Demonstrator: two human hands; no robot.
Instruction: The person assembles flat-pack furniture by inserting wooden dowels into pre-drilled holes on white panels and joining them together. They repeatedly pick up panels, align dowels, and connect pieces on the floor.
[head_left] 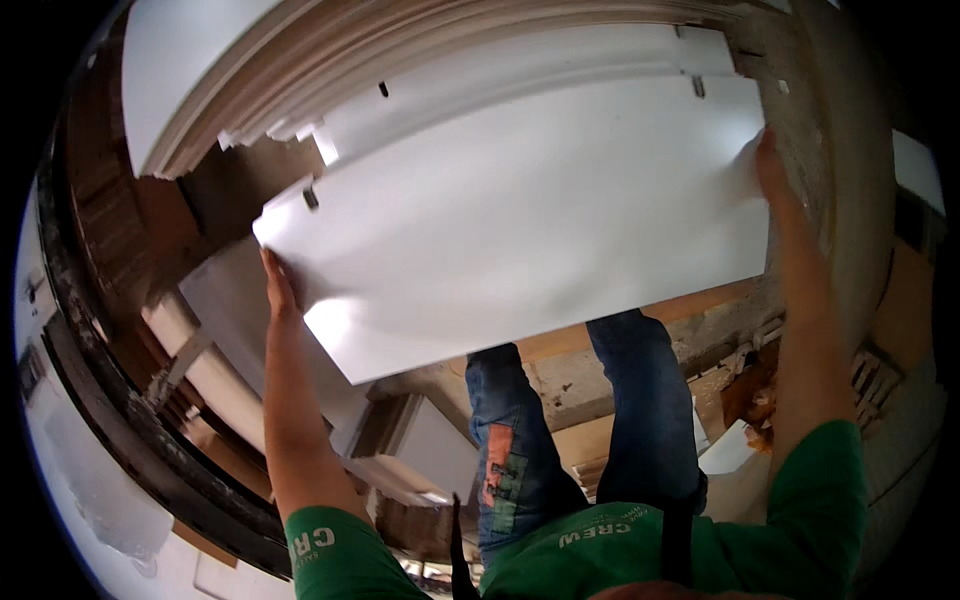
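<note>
A large white panel (540, 220) is held up in front of my legs, tilted so that its right end sits higher in the picture. My left hand (281, 284) grips its left edge, while my right hand (771, 172) grips the right edge. Most of the fingers of both hands are hidden at the panel's edges. Two small dark slots mark its far edge, one near each corner. Right behind it shows another white panel (530, 82) with similar dark marks; I cannot tell whether the two touch.
Several boards with pale edges (290, 75) stand stacked at the far side. A dark rail (110, 420) curves down the left. Below left lies a white-faced board (435, 450), beside my legs. Wood scraps and debris (750, 395) lie on the floor at right.
</note>
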